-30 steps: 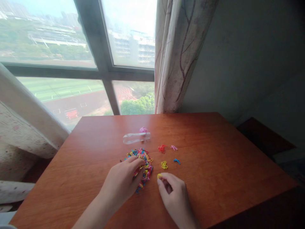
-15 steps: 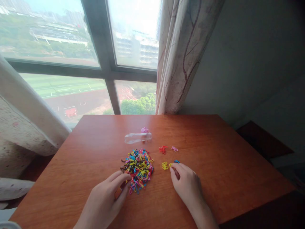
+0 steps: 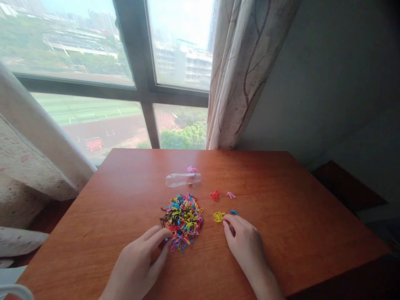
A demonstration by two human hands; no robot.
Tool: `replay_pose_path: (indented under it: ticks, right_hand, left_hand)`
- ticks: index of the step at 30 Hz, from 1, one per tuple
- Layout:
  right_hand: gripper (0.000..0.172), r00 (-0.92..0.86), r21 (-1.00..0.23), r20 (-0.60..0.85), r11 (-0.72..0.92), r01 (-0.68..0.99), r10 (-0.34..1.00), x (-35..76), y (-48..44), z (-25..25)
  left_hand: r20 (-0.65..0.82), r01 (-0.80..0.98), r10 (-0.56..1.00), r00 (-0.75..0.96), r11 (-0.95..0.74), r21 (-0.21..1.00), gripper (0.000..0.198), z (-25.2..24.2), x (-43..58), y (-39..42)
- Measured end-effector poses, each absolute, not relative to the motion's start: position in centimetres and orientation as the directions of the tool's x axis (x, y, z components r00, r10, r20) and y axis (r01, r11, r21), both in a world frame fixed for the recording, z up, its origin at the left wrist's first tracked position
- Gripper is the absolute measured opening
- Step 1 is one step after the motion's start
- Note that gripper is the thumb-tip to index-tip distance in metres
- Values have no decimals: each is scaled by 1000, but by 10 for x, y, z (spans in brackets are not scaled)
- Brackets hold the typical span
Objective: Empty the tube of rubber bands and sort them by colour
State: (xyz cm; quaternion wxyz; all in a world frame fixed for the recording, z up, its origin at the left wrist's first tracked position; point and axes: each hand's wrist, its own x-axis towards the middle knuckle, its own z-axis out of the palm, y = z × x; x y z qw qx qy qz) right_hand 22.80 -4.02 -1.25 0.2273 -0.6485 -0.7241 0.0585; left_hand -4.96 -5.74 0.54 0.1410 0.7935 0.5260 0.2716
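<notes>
A heap of small multicoloured rubber bands (image 3: 184, 218) lies on the wooden table. My left hand (image 3: 145, 252) is at its near left edge, thumb and forefinger curled close together; a speck of blue shows by the tips, but what they pinch I cannot make out. To the right of the heap, my right hand (image 3: 245, 235) is closed in a pinch at the edge of a small cluster of yellow rubber bands (image 3: 218, 216). A blue rubber band (image 3: 233, 212) shows just beyond its knuckles. Farther back lie red rubber bands (image 3: 215, 196) and pink rubber bands (image 3: 231, 195).
Behind the heap a clear plastic bottle-like container (image 3: 181, 180) lies on its side, with a pink object (image 3: 192, 169) behind it. The brown table (image 3: 265, 179) reaches to a window with curtains (image 3: 240, 75). A white curved rim (image 3: 15, 291) shows at the lower left.
The yellow band at my right fingertips has moved left and now joins the yellow cluster. My left hand stays at the heap's edge. The view has shifted slightly.
</notes>
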Motion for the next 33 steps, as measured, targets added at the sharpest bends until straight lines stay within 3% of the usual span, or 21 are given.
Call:
replay_pose_path:
  ticks: [14,18,23,33]
  right_hand:
    - [17,2,-535,253,139,833,967,223,-50,-22]
    - [18,-89,-604,217,205,770,972,205,-60,-22]
    - [16,-228,-601,207,308,738,951,177,-69,-17]
    - [20,-245,-622,148,283,730,958,159,-67,-12]
  left_hand:
    - [302,741,900,314,-431,515,17,5,-51,-70]
    - [296,748,887,355,-460,479,22,3,-42,-76]
    - [255,764,878,406,-479,433,22,-4,-29,-80]
    - [285,772,877,386,-477,420,23,-9,-25,-77]
